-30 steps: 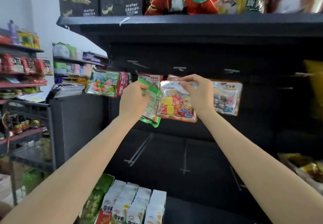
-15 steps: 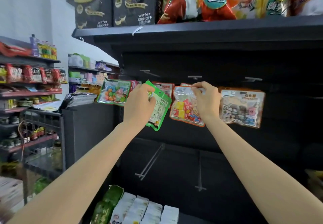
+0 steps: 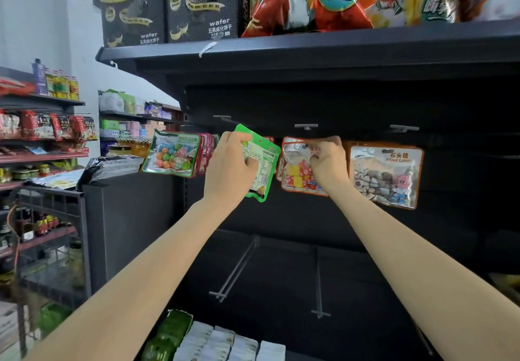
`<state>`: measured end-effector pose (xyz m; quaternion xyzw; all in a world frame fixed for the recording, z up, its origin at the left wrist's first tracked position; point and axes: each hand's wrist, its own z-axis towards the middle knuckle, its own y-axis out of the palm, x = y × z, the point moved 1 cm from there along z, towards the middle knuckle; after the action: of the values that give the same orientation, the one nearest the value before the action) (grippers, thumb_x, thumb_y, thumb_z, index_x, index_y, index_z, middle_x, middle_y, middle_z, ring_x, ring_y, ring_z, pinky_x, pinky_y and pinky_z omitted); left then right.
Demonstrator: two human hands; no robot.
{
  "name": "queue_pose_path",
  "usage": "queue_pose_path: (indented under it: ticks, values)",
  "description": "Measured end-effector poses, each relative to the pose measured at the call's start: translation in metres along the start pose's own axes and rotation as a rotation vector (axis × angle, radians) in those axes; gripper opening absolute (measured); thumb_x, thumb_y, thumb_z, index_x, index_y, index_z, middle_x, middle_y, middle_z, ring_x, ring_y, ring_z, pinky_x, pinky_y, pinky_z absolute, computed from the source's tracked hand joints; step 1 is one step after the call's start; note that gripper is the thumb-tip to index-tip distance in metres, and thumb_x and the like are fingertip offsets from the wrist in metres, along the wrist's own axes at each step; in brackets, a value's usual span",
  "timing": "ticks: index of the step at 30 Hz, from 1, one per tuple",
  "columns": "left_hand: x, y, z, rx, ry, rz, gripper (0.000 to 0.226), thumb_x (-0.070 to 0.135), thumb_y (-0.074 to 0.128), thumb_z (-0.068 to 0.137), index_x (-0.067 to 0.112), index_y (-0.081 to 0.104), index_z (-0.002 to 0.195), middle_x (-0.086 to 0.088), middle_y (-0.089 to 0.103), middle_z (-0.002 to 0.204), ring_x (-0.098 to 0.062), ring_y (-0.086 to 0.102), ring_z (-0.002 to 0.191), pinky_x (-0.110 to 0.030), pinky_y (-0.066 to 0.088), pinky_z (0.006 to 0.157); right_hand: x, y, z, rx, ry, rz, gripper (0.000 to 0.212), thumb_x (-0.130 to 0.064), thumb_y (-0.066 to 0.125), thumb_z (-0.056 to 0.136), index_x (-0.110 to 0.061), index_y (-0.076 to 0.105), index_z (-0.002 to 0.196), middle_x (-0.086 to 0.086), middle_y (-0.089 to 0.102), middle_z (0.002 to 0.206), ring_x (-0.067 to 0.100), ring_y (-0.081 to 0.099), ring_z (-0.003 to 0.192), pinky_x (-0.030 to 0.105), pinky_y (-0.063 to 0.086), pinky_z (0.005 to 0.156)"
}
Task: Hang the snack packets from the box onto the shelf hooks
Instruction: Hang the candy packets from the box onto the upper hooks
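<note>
Head view. Our left hand [image 3: 229, 167] grips a green-edged packet [image 3: 263, 163], tilted, back label facing us, held between two hook rows. Our right hand [image 3: 327, 160] pinches the top edge of an orange-edged packet [image 3: 295, 174] at its hook. Neighbours crowd both sides: a gumball packet stack [image 3: 173, 153] to the left, a stone-candy packet [image 3: 387, 174] just beside our right hand. Bare hooks [image 3: 306, 126] jut above; the upper shelf edge [image 3: 281, 48] overhangs. Below, open dark room with two long pegs [image 3: 236, 270].
</note>
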<state>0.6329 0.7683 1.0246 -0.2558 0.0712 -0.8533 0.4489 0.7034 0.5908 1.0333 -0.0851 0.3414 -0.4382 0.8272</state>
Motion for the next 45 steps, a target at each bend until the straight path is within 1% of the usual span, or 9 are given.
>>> queue_pose_path:
  ticks: [6, 9, 14, 20, 26, 32, 39, 42, 45]
  values:
    - [-0.003, 0.006, -0.002, -0.005, -0.018, -0.011, 0.039, 0.005, 0.056, 0.090, 0.012, 0.050, 0.127, -0.004, 0.050, 0.130, -0.016, 0.048, 0.121, -0.003, 0.035, 0.077, -0.002, 0.003, -0.012, 0.165, -0.129, -0.049, 0.035, 0.007, 0.054, 0.085, -0.007, 0.063, 0.116, 0.008, 0.032, 0.146, 0.025, 0.024, 0.137, 0.035, 0.032, 0.111]
    - [-0.001, 0.006, -0.005, 0.008, -0.030, -0.037, 0.038, 0.007, 0.057, 0.090, 0.012, 0.051, 0.128, -0.003, 0.051, 0.130, -0.014, 0.049, 0.118, 0.003, 0.025, 0.079, -0.015, -0.006, -0.038, 0.322, -0.319, 0.071, 0.027, 0.009, 0.052, 0.084, -0.005, 0.064, 0.103, 0.009, 0.051, 0.123, 0.018, 0.042, 0.116, 0.024, 0.042, 0.087]
    - [-0.006, -0.001, -0.006, 0.025, -0.188, -0.137, 0.039, 0.015, 0.065, 0.087, 0.012, 0.057, 0.125, 0.000, 0.057, 0.128, -0.014, 0.048, 0.120, -0.017, 0.029, 0.093, -0.037, -0.010, -0.067, 0.003, -0.603, 0.062, 0.053, 0.013, 0.056, 0.076, -0.011, 0.055, 0.122, 0.004, 0.044, 0.133, 0.017, 0.038, 0.124, 0.019, 0.039, 0.090]
    - [-0.027, -0.023, -0.009, 0.032, -0.363, -0.323, 0.042, 0.014, 0.069, 0.082, 0.017, 0.060, 0.124, 0.005, 0.055, 0.122, -0.006, 0.047, 0.108, -0.025, 0.039, 0.098, -0.049, 0.013, -0.076, -0.609, -0.388, 0.158, 0.084, -0.025, 0.069, 0.082, -0.027, 0.019, 0.149, -0.004, 0.016, 0.153, 0.017, 0.017, 0.141, 0.033, 0.027, 0.111]
    - [-0.049, -0.048, -0.019, 0.006, -0.215, -0.613, 0.042, 0.025, 0.047, 0.098, 0.031, 0.038, 0.139, 0.001, 0.056, 0.127, -0.008, 0.056, 0.114, -0.022, 0.050, 0.090, -0.092, 0.065, -0.083, -0.449, -0.301, 0.481, 0.033, -0.012, 0.053, 0.094, -0.009, 0.054, 0.127, 0.014, 0.064, 0.109, 0.027, 0.060, 0.099, 0.039, 0.049, 0.085]
    - [-0.122, -0.070, -0.020, -0.280, 0.017, 0.115, 0.082, 0.014, 0.064, 0.084, 0.035, 0.017, 0.148, 0.011, 0.010, 0.157, -0.014, 0.004, 0.145, -0.042, 0.009, 0.118, -0.136, 0.102, -0.086, -0.617, 0.183, 1.388, 0.026, 0.009, 0.052, 0.089, -0.008, 0.061, 0.106, 0.010, 0.068, 0.103, 0.020, 0.065, 0.095, 0.031, 0.056, 0.080]
    - [-0.168, -0.080, 0.001, -0.236, 0.058, 0.016, 0.079, 0.016, 0.073, 0.080, 0.033, 0.030, 0.144, 0.007, 0.020, 0.155, -0.011, 0.029, 0.137, -0.013, 0.021, 0.102, -0.152, 0.144, -0.084, -0.770, 0.215, 1.354, 0.027, -0.016, 0.060, 0.089, -0.011, 0.062, 0.116, 0.009, 0.068, 0.112, 0.021, 0.063, 0.104, 0.038, 0.049, 0.096]
    - [-0.191, -0.087, 0.005, -0.231, 0.155, 0.028, 0.079, 0.001, 0.068, 0.080, 0.033, 0.030, 0.142, 0.015, 0.023, 0.147, -0.008, 0.037, 0.130, -0.020, 0.034, 0.104, -0.157, 0.149, -0.075, -0.770, 0.280, 1.437, 0.038, -0.038, 0.044, 0.097, -0.017, 0.058, 0.125, 0.008, 0.066, 0.119, 0.023, 0.062, 0.111, 0.038, 0.051, 0.094]
    - [-0.211, -0.089, 0.008, -0.169, 0.286, 0.132, 0.081, -0.009, 0.062, 0.080, 0.031, 0.030, 0.142, 0.013, 0.021, 0.148, -0.013, 0.021, 0.138, -0.028, 0.021, 0.113, -0.165, 0.157, -0.065, -0.580, 0.268, 1.393, 0.032, -0.021, 0.040, 0.101, -0.012, 0.055, 0.128, 0.009, 0.068, 0.115, 0.023, 0.067, 0.102, 0.033, 0.056, 0.082]
